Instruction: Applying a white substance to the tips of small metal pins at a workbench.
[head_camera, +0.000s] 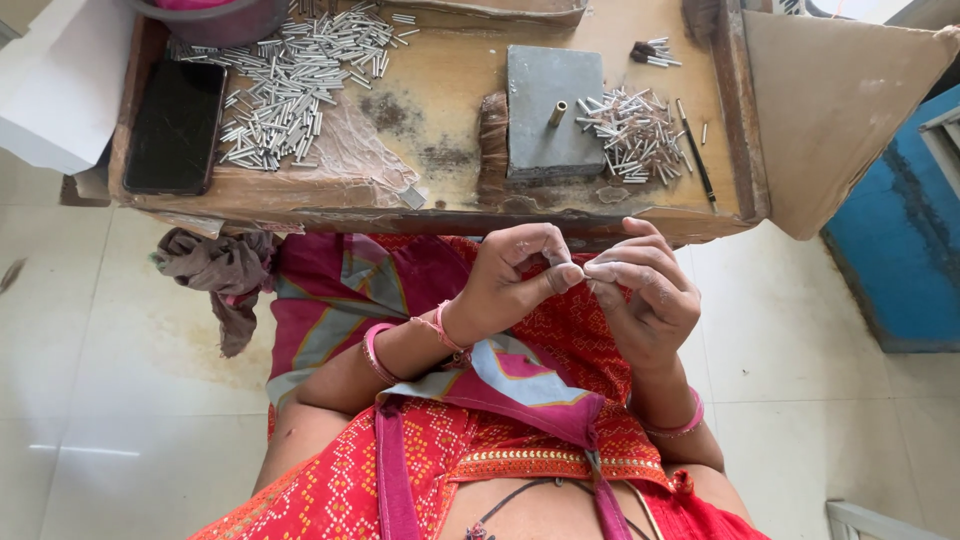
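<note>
Below the wooden table (440, 215), both hands' fingers (566, 274) pinch together, seemingly on something too small to see.

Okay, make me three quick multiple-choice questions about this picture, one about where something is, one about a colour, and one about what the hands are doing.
1. Where does the black phone lie?
A. left end of the wooden table
B. on the floor
C. on the grey block

2. What colour are the wrist bangles?
A. green
B. pink
C. white

3. How are the left hand and right hand placed?
A. flat on the table
B. far apart
C. fingertips meeting above the lap

Answers: A, it lies beside the large pile of metal tubes; B, pink rings circle both wrists; C, the fingertips touch.
</note>
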